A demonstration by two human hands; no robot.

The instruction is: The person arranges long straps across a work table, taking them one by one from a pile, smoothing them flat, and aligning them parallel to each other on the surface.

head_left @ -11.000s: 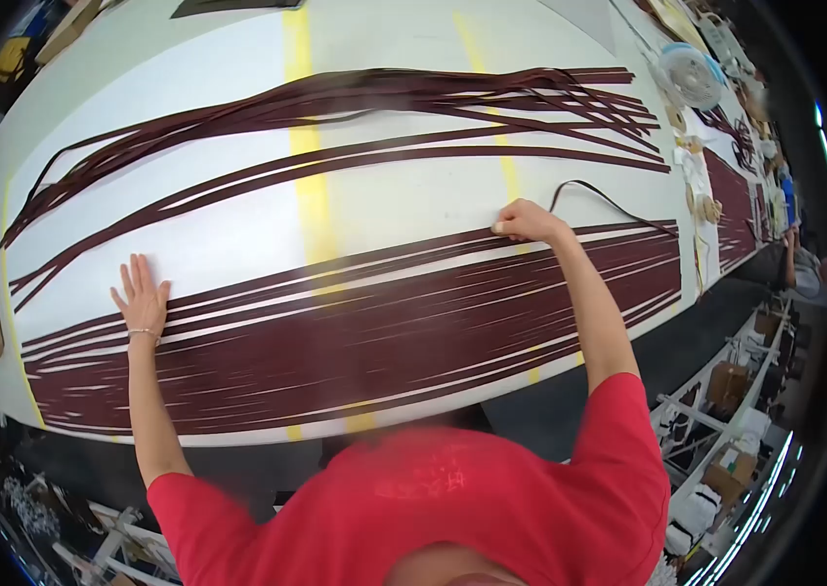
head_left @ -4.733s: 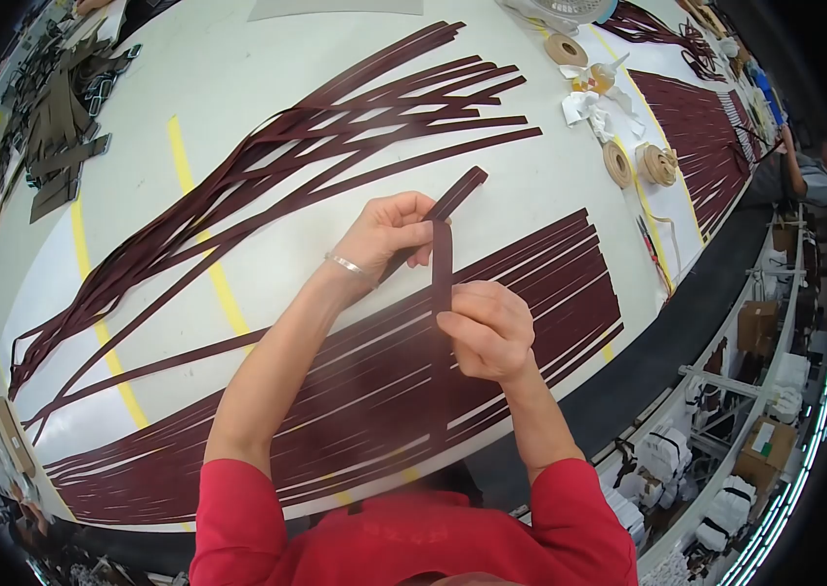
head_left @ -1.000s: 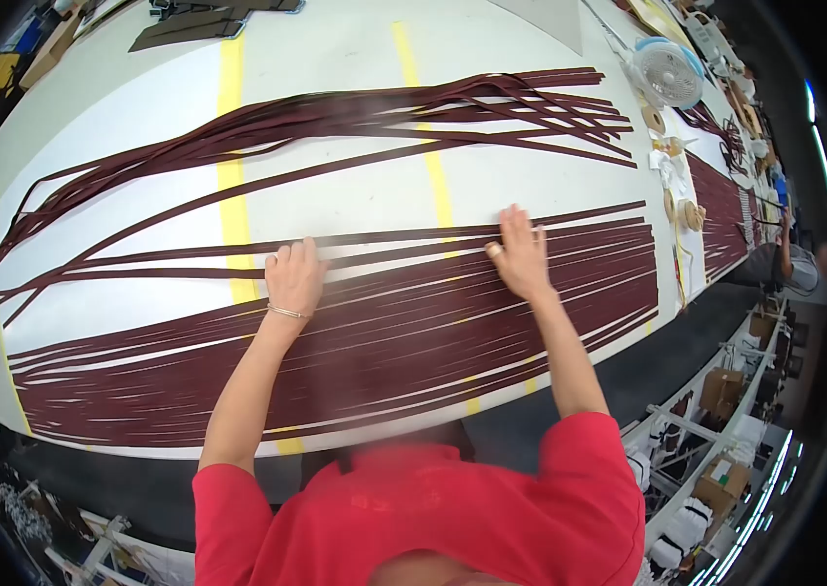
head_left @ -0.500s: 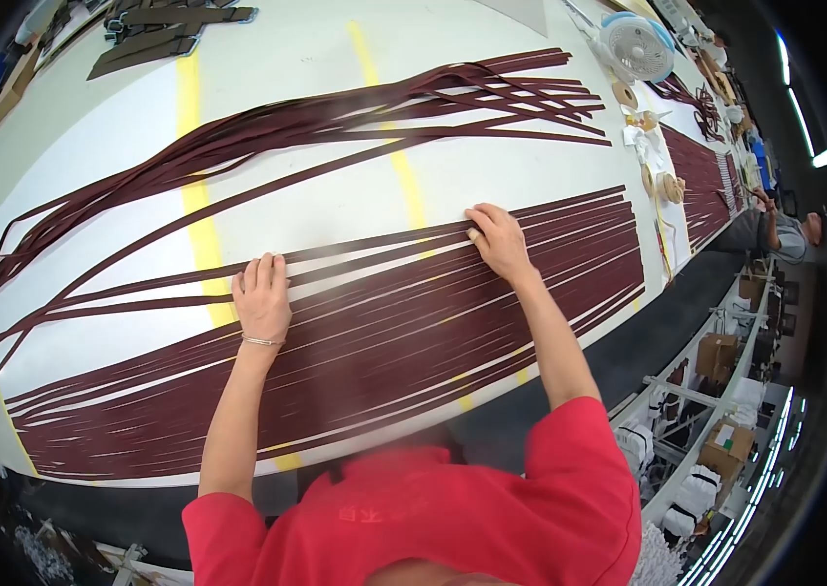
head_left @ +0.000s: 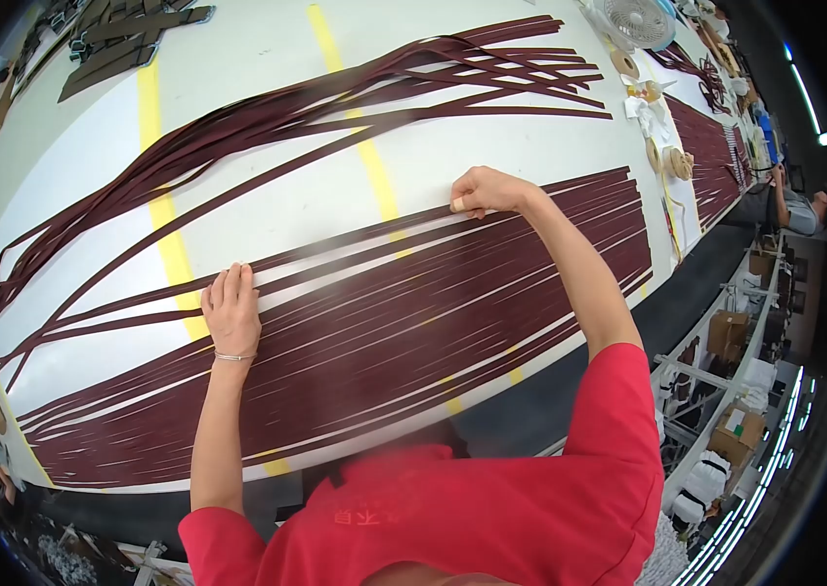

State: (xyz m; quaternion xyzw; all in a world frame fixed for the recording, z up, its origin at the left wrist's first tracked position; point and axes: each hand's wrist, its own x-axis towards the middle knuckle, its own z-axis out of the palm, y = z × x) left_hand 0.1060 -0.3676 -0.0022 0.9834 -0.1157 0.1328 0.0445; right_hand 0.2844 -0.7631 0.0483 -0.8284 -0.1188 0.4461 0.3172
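Many maroon strips [head_left: 384, 322] lie side by side along the near part of the white table [head_left: 267, 230]. My left hand [head_left: 231, 314] rests on the upper strips, fingers pointing away and nearly together; what is under the fingertips is hidden. To the right, my right hand [head_left: 487, 192] is closed with its fingers pinched on the upper edge of a maroon strip. Between my hands, two strips run slightly apart from the dense rows. A loose bundle of maroon strips [head_left: 237, 127] stretches across the table beyond them, its right ends fanned out.
Dark straps with buckles [head_left: 115, 54] lie at the back left. A fan [head_left: 636, 20], tape rolls [head_left: 677, 163] and more maroon strips [head_left: 701, 146] are at the right. Another person [head_left: 804, 210] is at the far right. Shelving with boxes [head_left: 736, 430] stands lower right.
My left hand has slid a little left along the strips. My right hand, flat about a second ago, has closed and its wrist has risen. The camera view has shifted slightly.
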